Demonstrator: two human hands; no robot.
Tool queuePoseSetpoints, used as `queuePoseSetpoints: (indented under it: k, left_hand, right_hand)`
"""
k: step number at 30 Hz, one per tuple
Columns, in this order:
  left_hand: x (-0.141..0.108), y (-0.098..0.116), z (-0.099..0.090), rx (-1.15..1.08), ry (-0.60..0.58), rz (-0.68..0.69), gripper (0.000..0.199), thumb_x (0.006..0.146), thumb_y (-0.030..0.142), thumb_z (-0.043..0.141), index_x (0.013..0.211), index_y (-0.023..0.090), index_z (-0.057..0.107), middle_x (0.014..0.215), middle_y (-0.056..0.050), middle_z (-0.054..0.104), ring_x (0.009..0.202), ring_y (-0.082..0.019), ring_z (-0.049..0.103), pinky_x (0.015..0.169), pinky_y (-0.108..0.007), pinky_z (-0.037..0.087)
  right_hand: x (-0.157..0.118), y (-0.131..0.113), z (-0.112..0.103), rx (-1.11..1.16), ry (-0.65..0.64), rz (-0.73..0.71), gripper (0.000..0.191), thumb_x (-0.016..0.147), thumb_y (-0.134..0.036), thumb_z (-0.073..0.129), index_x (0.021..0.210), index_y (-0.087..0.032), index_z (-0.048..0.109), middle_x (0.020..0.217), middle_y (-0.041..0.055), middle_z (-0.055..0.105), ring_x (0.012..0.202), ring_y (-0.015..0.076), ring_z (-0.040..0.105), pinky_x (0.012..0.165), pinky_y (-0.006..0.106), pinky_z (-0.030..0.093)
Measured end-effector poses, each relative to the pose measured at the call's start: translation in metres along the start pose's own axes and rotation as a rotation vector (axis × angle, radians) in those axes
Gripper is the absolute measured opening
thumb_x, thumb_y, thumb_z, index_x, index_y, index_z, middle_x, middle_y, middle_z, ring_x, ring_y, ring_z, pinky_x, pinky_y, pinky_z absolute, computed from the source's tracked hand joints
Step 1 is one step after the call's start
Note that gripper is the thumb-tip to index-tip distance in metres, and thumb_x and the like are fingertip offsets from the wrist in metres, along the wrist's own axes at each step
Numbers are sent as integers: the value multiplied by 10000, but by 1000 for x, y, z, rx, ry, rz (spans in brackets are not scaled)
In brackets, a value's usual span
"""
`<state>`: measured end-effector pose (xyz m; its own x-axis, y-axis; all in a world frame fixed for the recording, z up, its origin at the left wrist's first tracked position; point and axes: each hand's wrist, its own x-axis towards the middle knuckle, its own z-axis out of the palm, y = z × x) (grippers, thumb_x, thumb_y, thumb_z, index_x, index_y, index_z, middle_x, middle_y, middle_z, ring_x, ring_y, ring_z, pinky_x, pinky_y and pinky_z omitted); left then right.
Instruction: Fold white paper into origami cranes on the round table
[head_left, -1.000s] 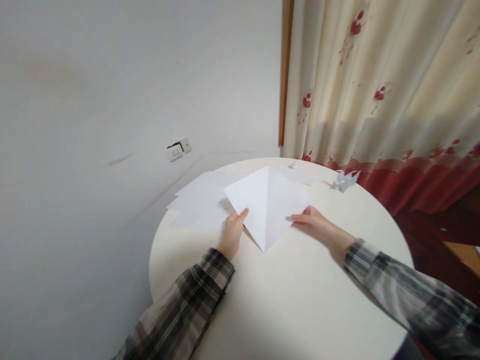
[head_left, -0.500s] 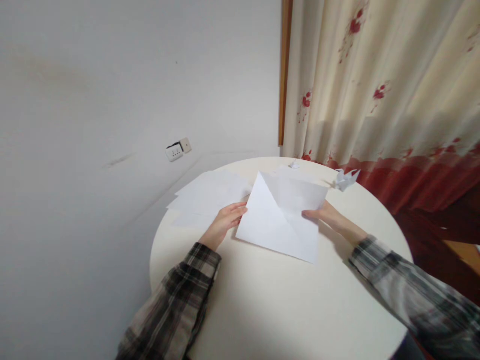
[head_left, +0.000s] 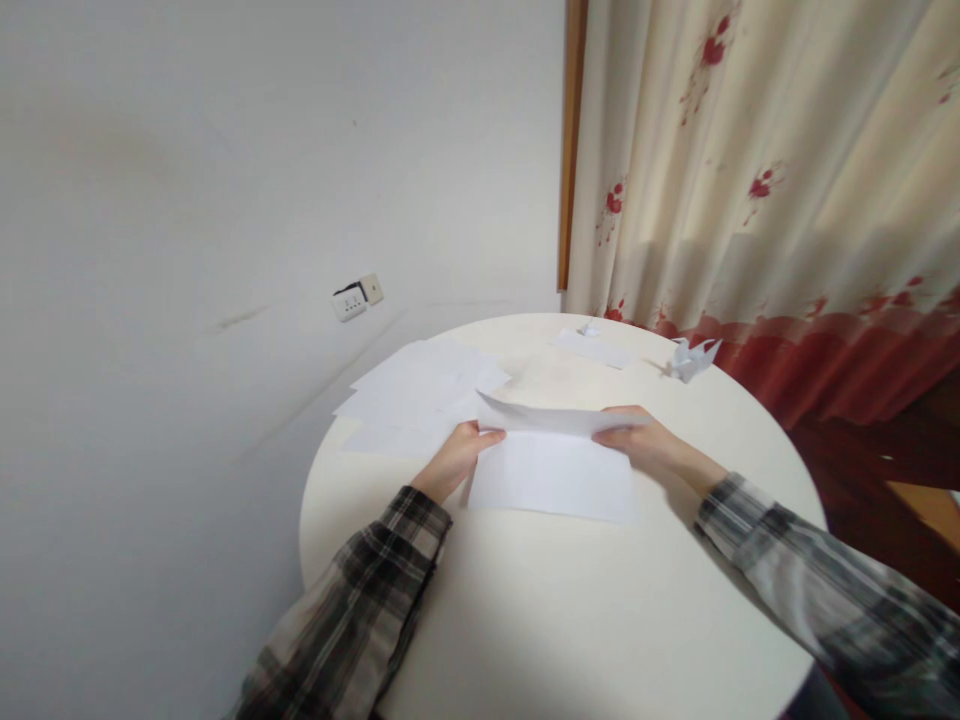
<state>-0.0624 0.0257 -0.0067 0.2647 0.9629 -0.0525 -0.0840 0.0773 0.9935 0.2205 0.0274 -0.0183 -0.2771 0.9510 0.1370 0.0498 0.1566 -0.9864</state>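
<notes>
A white sheet of paper (head_left: 551, 470) is bent across its width, its far part raised and its near part stretching toward me over the table. My left hand (head_left: 459, 455) grips the left edge at the bend, thumb on top and fingers mostly hidden. On the opposite edge, my right hand (head_left: 645, 435) pinches the paper the same way, thumb on the near face and fingers behind the raised part. Both hands are closed on the sheet.
Loose white sheets (head_left: 420, 385) lie fanned at the left of the round white table (head_left: 600, 620). Toward the back are a small folded paper piece (head_left: 589, 329) and a flat paper piece (head_left: 596, 349). A paper crane (head_left: 691, 360) stands near the right edge. Wall and curtain border the table.
The diagonal crease no longer shows; the sheet now bends straight across with its far part lifted. My left thumb has come onto the paper's top face. My right hand has shifted slightly.
</notes>
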Motion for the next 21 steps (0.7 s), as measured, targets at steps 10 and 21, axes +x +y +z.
queuePoseSetpoints:
  k: [10, 21]
  left_hand:
    - [10, -1, -16, 738, 2, 165, 335, 642, 23, 402, 673, 165, 704, 1013, -46, 672, 970, -200, 603, 922, -339, 415]
    - [-12, -30, 43, 1349, -357, 554, 479, 905, 353, 346, 1344, 164, 330, 1432, -75, 297, 1326, -192, 239, 1079, -352, 218]
  right_hand:
    - [4, 7, -3, -24, -150, 87, 197, 640, -260, 647, 785, -140, 703, 780, 67, 680, 629, 158, 608, 581, 273, 451]
    - [7, 17, -2, -59, -90, 86, 211, 623, -187, 595, 808, -158, 691, 808, 37, 667, 673, 147, 587, 606, 250, 437]
